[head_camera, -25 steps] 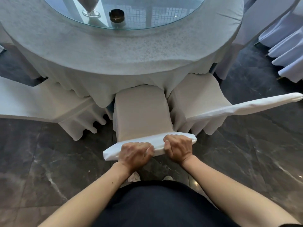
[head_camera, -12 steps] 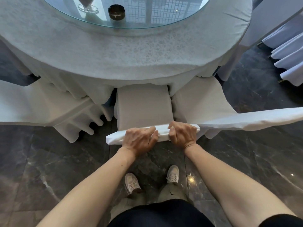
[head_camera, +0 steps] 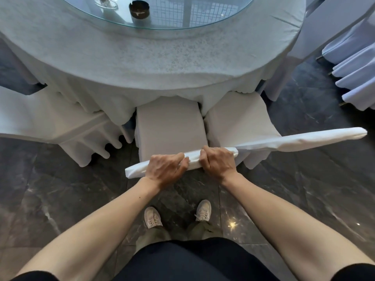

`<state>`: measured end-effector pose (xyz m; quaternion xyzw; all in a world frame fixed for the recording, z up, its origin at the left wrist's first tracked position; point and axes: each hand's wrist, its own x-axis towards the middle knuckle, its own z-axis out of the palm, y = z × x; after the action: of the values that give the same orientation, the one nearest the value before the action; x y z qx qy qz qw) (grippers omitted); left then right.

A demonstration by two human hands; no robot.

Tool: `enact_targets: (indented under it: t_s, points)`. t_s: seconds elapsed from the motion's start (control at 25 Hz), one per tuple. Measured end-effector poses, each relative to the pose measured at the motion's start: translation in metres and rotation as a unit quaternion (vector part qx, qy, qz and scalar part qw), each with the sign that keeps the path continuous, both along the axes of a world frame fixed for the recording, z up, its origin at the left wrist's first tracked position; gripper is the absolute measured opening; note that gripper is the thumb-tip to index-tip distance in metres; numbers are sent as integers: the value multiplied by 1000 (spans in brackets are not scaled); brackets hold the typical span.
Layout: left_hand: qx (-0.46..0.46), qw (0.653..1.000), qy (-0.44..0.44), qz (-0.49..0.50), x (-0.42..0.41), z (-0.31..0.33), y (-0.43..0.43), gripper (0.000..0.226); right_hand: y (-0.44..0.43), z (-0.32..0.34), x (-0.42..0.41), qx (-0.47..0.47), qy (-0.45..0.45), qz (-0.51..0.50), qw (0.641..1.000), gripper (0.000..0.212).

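Observation:
A chair in a white cover (head_camera: pixel 171 126) stands in front of me, its seat partly tucked under the round table (head_camera: pixel 142 57). Both my hands grip the top edge of its backrest (head_camera: pixel 193 158). My left hand (head_camera: pixel 165 168) holds the left half with fingers curled over the edge. My right hand (head_camera: pixel 218 161) holds the right half the same way.
White-covered chairs stand close on the left (head_camera: pixel 40 118) and right (head_camera: pixel 243 122); the right one's backrest top (head_camera: pixel 304 138) reaches rightward. A glass turntable (head_camera: pixel 182 15) with a dark ashtray (head_camera: pixel 139 10) sits on the table. More covered chairs (head_camera: pixel 357 78) stand far right. Dark marble floor (head_camera: pixel 60 189), my shoes (head_camera: pixel 152 217).
The chair has slid forward, its seat going further under the tablecloth. My hands kept their grip on the backrest and moved away from my body.

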<state>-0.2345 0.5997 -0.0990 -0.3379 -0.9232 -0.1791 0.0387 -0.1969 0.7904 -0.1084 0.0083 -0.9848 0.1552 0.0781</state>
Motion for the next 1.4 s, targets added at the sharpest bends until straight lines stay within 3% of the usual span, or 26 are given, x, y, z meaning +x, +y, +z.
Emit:
enact_targets:
  t_s: [0.32,0.64,0.96,1.2,1.4]
  points:
    - [8,1000,-2,1,14,-2,7,43,8,5,14,23,45,14,999,37]
    - [4,1000,13,13,8,-2,9,39,5,-5,10,-12,40,-17,999,34]
    - [-1,1000,-3,16,12,-2,8,38,0,-2,16,-67,-29,-30,997,37]
    - [17,998,-58,27,18,0,3,55,-11,14,14,-61,-72,-46,994,39]
    - [60,990,-92,87,8,3,-45,58,-61,42,-18,-76,-167,10,983,35]
